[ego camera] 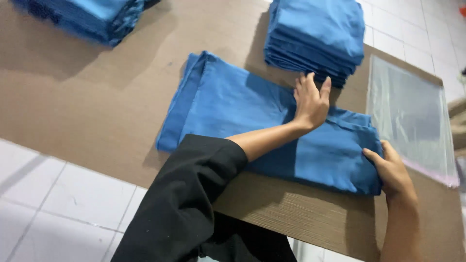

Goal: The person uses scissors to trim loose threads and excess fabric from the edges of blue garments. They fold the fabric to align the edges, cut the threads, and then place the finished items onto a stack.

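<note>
Cloth, blue, folded, lies flat on the table. Left hand open, palm pressing it down to pin the fold. Right hand grips the cloth's end edge. Folded stack just beyond left hand; clear bag beyond right.

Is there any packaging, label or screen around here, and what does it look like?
Clear plastic bag: flat on the brown board, right of the blue garment the hands press; rectangular, see-through, with a pinkish strip along its near edge.
No labels, signs or screens in view.
</note>
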